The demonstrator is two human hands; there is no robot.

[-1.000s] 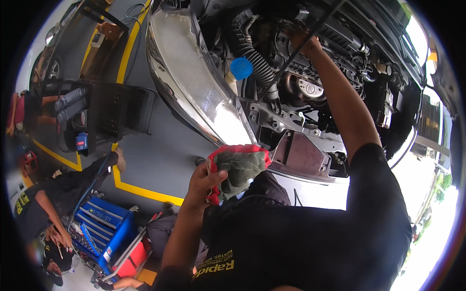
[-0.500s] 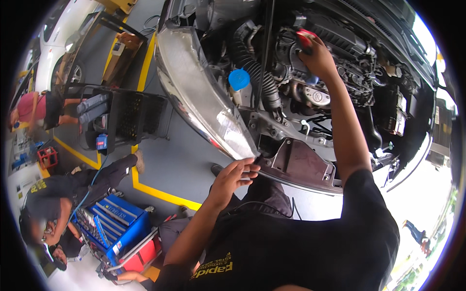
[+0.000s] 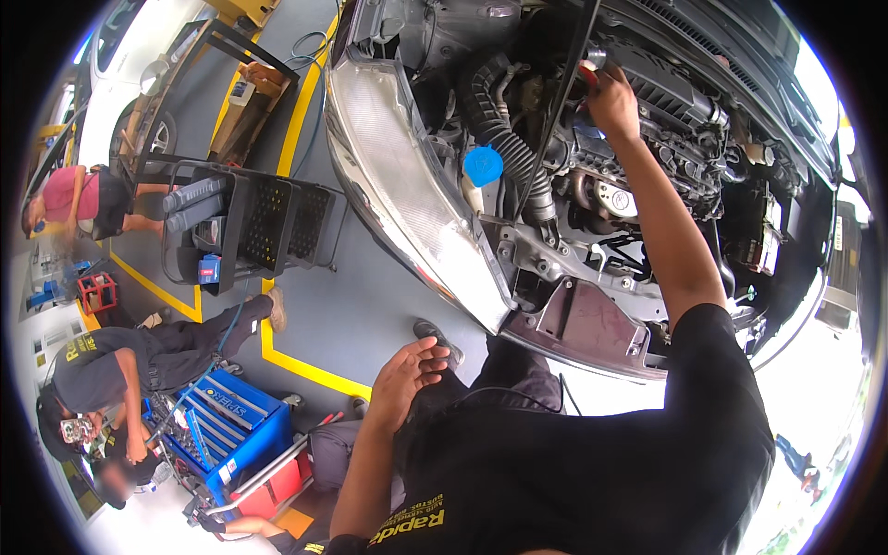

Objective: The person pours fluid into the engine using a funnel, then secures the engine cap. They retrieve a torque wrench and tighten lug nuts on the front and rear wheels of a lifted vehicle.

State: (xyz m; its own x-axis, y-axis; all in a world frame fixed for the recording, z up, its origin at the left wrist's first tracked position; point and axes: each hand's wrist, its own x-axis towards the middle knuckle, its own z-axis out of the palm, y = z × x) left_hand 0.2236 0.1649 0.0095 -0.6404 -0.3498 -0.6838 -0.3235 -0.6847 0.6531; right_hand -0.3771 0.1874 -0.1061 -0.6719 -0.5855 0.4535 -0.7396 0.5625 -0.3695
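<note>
Reaching over the engine (image 3: pixel 647 74), my right hand (image 3: pixel 612 104) is closed around a small red object (image 3: pixel 589 74). A silver cylindrical piece (image 3: pixel 597 57) shows just beyond it; whether the two are joined I cannot make out. My fingers hide much of the red object. In the air in front of my body, my left hand (image 3: pixel 407 381) is open, its fingers slightly bent and apart, holding nothing. It is nearest the lower corner of the clear headlight (image 3: pixel 416 176). A blue round cap (image 3: pixel 483 166) and a ribbed black hose (image 3: pixel 513 148) lie left of my right forearm.
A thin dark rod (image 3: pixel 560 102) crosses the engine bay. The brown-purple front panel (image 3: pixel 583 319) lies between me and the engine. Leftward are a black cart (image 3: pixel 236 222), a blue tool chest (image 3: pixel 245 416) and a co-worker (image 3: pixel 102 370) bending near a blue hose.
My left hand has drawn back from the headlight's corner toward my body. My right hand stays over the engine with the red object. The whole view has shifted slightly.
</note>
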